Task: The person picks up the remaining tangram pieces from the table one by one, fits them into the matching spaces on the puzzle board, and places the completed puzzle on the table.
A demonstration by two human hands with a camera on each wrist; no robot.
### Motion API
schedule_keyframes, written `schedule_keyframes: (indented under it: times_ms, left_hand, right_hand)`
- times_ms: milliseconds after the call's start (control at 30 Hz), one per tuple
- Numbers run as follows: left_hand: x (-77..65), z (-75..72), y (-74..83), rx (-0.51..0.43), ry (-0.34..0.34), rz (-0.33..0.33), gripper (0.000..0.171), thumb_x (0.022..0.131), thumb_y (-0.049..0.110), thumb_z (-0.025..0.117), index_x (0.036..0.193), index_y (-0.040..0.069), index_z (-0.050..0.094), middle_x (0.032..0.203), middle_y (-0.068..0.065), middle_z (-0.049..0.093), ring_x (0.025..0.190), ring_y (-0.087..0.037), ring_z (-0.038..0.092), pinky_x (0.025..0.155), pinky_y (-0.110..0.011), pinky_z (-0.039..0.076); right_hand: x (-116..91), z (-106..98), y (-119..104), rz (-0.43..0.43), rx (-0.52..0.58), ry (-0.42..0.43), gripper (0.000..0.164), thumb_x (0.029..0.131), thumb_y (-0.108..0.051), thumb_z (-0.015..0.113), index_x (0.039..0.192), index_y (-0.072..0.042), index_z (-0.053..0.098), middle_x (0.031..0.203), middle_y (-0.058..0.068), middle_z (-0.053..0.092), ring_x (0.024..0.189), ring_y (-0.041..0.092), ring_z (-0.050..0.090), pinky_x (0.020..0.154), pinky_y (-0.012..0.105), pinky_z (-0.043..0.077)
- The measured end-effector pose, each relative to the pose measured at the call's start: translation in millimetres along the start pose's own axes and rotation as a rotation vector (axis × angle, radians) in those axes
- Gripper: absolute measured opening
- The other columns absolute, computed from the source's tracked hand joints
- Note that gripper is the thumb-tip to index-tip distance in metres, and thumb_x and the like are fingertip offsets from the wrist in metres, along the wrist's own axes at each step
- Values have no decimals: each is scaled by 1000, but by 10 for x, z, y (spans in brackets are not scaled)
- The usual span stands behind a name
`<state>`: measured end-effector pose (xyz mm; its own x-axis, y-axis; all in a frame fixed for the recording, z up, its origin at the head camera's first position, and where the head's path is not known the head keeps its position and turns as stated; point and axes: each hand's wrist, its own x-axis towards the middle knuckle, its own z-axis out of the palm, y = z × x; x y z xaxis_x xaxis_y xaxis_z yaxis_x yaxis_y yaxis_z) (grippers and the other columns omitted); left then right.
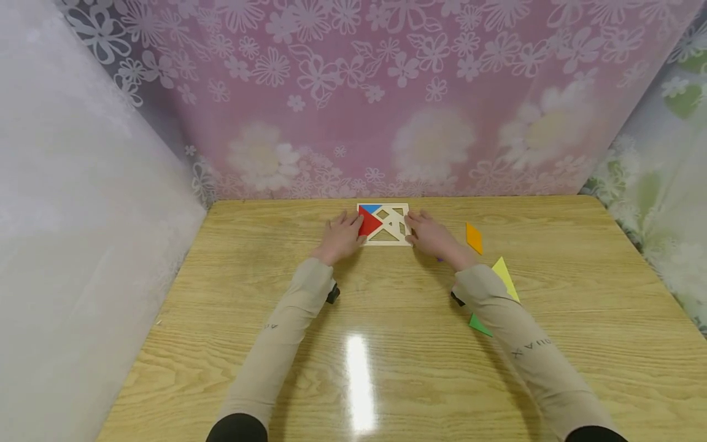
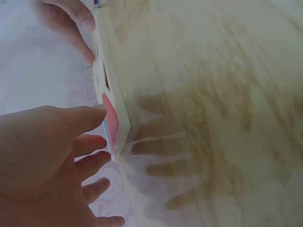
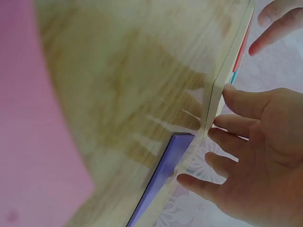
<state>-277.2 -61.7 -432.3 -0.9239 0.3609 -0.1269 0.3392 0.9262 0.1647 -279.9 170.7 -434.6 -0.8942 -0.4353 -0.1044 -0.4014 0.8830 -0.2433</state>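
Observation:
A pale wooden tangram board (image 1: 383, 243) lies flat near the table's far edge. A red triangle (image 1: 369, 223) and a blue triangle (image 1: 370, 209) sit in its left recesses; the other recesses show bare wood. My left hand (image 1: 343, 233) touches the board's left side, thumb at the near corner and fingers stretched along the edge. On the right side, my right hand (image 1: 434, 236) rests its thumb and fingertips against the edge. Close by that hand, a purple piece (image 3: 165, 165) lies on the table in the right wrist view, mostly hidden by the hand in the head view.
Right of the right hand lies an orange parallelogram (image 1: 474, 238). A yellow triangle (image 1: 506, 279) and a green triangle (image 1: 479, 325) lie partly under the right forearm. A pink flat shape (image 3: 47, 123) fills the left of the right wrist view. Flowered cloth (image 1: 331, 123) hangs behind the table.

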Motion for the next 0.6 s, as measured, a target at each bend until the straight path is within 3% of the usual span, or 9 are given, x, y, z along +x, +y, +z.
schedule_keyframes:
  times_ms: [100,367,600]
  left_hand:
    - [-5,21,2,12,-40,4,57,98,37,40,147,14,24,153,-2,18,141,-27,11,107,-59,15]
    - [4,51,-35,0,-58,23,57,98,37,39,148,15,22,154,-1,14,142,-26,8,107,-61,11]
    - [-39,41,-54,-24,-76,45,64,96,46,39,148,14,20,155,-1,12,142,-27,6,107,-62,10]
  right_hand:
    - [-9,-5,-14,13,6,-33,56,96,-20,48,143,1,26,150,18,20,138,40,11,102,60,25]
    - [-10,-26,-19,29,-21,-56,57,96,-22,47,144,0,25,151,16,18,139,37,11,95,57,36]
    - [-33,-13,30,17,-5,-81,59,96,-25,47,145,-2,22,152,15,15,139,35,9,98,60,30]
